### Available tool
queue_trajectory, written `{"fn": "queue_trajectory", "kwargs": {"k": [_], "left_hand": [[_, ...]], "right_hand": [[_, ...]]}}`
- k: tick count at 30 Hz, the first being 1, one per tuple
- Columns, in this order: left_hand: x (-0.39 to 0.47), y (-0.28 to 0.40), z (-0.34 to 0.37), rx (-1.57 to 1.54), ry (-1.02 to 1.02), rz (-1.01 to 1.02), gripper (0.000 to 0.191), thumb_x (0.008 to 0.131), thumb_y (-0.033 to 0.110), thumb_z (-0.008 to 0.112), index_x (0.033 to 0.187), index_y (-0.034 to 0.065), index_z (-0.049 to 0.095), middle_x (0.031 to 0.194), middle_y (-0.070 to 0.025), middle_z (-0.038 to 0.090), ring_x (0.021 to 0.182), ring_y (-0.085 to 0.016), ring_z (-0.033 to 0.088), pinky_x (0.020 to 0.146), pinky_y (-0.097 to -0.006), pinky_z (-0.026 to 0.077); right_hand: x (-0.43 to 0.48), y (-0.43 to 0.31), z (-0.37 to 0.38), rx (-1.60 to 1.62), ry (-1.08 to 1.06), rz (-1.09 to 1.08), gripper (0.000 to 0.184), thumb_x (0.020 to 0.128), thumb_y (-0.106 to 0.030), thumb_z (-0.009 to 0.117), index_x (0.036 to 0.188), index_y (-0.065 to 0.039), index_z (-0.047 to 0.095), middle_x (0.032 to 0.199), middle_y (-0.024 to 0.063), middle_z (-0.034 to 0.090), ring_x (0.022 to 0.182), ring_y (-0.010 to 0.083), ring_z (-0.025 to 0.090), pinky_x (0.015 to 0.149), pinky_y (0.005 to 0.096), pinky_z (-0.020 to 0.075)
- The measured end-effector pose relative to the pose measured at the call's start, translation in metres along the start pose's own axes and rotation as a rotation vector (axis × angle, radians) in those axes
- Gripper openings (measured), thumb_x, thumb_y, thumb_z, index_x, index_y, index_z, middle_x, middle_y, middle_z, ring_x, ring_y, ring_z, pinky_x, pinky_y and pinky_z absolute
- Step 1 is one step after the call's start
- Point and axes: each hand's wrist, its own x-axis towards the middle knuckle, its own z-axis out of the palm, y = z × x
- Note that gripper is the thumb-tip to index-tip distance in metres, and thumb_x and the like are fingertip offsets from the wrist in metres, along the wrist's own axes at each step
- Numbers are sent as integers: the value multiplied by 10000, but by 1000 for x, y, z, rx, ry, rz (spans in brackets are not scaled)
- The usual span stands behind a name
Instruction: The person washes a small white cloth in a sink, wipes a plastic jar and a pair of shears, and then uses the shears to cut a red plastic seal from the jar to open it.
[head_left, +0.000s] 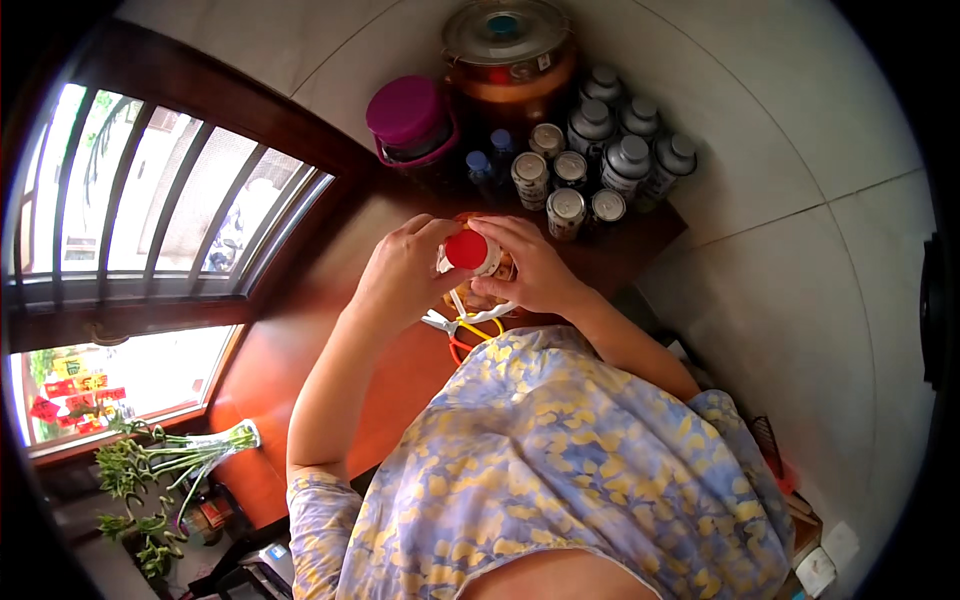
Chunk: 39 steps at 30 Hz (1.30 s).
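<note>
Between my two hands is a small white container with a red lid (470, 250), its top turned up towards me. My left hand (401, 259) grips its left side, thumb low and fingers over the far edge. From the right, my right hand (529, 262) holds it with thumb and fingertips. Below and partly hidden by the hands lie orange-brown pieces (474, 301), perhaps in a clear bag or tub, beside a white curved strip (491, 312). A pair of scissors (442, 322) with red and yellow handles lies on the wooden table (397, 375), partly under the shirt's hem.
Drink cans (565, 210) and several grey-capped bottles (626, 161) crowd the table's far right. Behind them are a lidded brown pot (510, 56), a purple-lidded bucket (407, 112) and two blue-capped bottles (480, 169). A barred window (157, 195) and lucky bamboo in a vase (217, 442) are at left.
</note>
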Motion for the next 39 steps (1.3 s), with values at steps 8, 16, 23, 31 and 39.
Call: {"fn": "queue_trajectory", "kwargs": {"k": [8, 16, 23, 31, 39], "left_hand": [[6, 15, -20, 97, -141, 126, 458, 729, 124, 737, 1175, 104, 635, 1039, -122, 637, 906, -310, 633, 774, -368, 510], [8, 15, -13, 194, -117, 193, 568, 708, 245, 768, 1230, 119, 584, 1100, -129, 630, 907, -322, 642, 755, -401, 524], [9, 30, -2, 487, -247, 25, 458, 804, 306, 688, 1172, 52, 590, 1107, -155, 623, 850, -333, 656, 676, -406, 526], [12, 2, -17, 414, -307, 554, 480, 726, 125, 688, 1186, 76, 559, 1183, -54, 578, 753, -289, 655, 637, -369, 553], [19, 32, -5, 593, -379, -132, 566, 796, 424, 670, 1205, 52, 548, 1005, -155, 647, 793, -323, 656, 634, -400, 530]], "right_hand": [[-2, 8, 2, -30, 43, -54, 693, 682, -278, 798, 1280, -57, 528, 1291, 124, 537, 1209, 304, 487, 1028, 411, 364], [0, 4, 0, 3, 42, -56, 676, 704, -294, 786, 1282, -60, 528, 1284, 137, 537, 1200, 311, 489, 1038, 423, 356], [-3, 11, 4, -2, 43, -88, 656, 708, -259, 778, 1278, -49, 531, 1295, 132, 539, 1197, 300, 495, 1025, 402, 359], [1, 8, -2, 66, -9, -54, 645, 716, -298, 768, 1268, -46, 547, 1291, 139, 543, 1215, 307, 486, 1043, 415, 348], [-1, 12, 0, 38, -24, -21, 667, 716, -297, 768, 1290, -55, 532, 1317, 131, 530, 1231, 296, 474, 1049, 406, 342]]}}
